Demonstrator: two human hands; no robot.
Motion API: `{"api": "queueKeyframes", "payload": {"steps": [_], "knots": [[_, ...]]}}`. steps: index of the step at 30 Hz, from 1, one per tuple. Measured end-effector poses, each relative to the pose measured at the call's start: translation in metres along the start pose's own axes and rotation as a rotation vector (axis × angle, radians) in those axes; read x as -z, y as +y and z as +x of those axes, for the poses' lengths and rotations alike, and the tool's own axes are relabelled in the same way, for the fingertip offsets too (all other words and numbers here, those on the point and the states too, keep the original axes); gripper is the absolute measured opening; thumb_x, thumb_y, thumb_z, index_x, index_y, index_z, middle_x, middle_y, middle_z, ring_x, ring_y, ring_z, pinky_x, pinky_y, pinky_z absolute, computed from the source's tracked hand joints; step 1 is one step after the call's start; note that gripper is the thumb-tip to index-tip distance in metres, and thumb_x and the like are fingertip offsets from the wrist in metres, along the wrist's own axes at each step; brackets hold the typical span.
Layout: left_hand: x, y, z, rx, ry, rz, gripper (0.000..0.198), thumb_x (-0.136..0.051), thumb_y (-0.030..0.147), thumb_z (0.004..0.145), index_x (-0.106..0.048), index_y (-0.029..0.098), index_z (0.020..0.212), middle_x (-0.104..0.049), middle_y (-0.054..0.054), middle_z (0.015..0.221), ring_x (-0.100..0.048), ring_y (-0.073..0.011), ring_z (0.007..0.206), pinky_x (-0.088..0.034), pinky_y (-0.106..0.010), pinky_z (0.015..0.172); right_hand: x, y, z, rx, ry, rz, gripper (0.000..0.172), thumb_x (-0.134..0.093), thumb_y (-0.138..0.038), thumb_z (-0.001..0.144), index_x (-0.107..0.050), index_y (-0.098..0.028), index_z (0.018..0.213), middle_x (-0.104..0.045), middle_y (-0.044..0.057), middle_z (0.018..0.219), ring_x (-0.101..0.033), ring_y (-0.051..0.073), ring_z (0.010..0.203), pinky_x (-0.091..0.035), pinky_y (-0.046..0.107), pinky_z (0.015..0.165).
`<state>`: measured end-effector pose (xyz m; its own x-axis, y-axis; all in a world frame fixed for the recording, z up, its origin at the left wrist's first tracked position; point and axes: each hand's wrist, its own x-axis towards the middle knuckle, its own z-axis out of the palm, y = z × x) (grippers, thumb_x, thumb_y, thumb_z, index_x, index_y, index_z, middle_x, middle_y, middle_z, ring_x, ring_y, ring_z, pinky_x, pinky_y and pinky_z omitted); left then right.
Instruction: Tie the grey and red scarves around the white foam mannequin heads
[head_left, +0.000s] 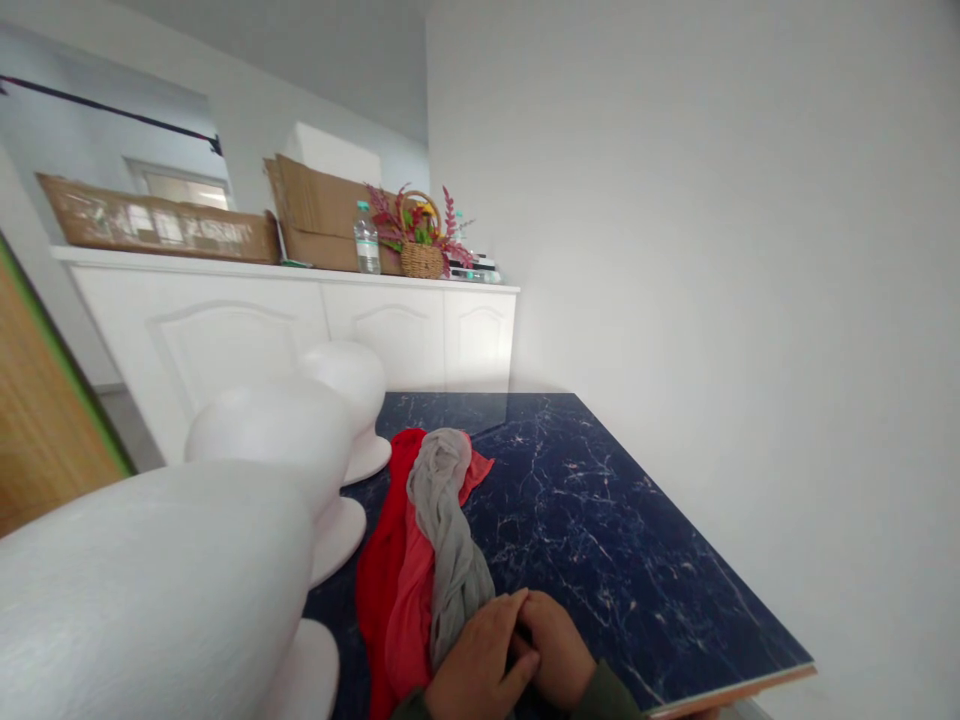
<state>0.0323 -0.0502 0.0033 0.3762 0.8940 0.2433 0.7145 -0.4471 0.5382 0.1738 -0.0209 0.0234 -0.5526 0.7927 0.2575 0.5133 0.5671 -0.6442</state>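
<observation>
Lengthwise along the table, the gray scarf [442, 500] lies loosely bunched beside the pink scarf [411, 590], with the red scarf [379, 560] to the left of both. Their near ends run to the left hand [476, 655], which covers part of the gray one from view; whether it touches the cloth I cannot tell. Its fingers are pressed together against the right hand [559, 650], its thumb set apart from them. The right hand's fingers curl inward and are mostly hidden, so I cannot tell if they pinch anything.

Just left of the scarves, three white forms [165, 580] with rounded tops and flared bases stand in a row, the nearest blocking much of the table's left side. The table [592, 530] is dark blue with pale marble veins, its right side along a plain white wall [712, 250].

Beyond its far edge is a white cabinet [390, 325] bearing a long box [165, 225], a carton [319, 210], a bottle [366, 240] and a wicker basket [421, 260] of flowers. A wooden panel [45, 400] with a green edge slants in at far left.
</observation>
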Motion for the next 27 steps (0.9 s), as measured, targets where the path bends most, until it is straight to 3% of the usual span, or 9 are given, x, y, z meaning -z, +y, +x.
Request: {"api": "queueKeyframes", "payload": {"steps": [12, 27], "knots": [[0.0014, 0.0037, 0.0005, 0.019, -0.039, 0.020, 0.056, -0.047, 0.026, 0.078, -0.030, 0.017, 0.131, -0.040, -0.011, 0.133, -0.035, -0.0225, 0.123, -0.033, -0.043, 0.102, -0.0005, 0.0045, 0.0007, -0.022, -0.025, -0.006, 0.025, -0.046, -0.017, 0.079, -0.063, -0.019, 0.098, -0.062, 0.006, 0.091, -0.054, 0.018, 0.087, -0.040, 0.030, 0.080], [0.0028, 0.0078, -0.0008, -0.001, 0.017, -0.015, 0.056, -0.048, 0.026, 0.078, -0.031, 0.020, 0.130, -0.043, -0.009, 0.130, -0.038, -0.0227, 0.121, -0.035, -0.045, 0.100, 0.0026, 0.0000, 0.0005, -0.023, -0.026, -0.010, 0.022, -0.047, -0.016, 0.078, -0.062, -0.018, 0.095, -0.062, 0.006, 0.091, -0.053, 0.018, 0.087, -0.040, 0.030, 0.080]]}}
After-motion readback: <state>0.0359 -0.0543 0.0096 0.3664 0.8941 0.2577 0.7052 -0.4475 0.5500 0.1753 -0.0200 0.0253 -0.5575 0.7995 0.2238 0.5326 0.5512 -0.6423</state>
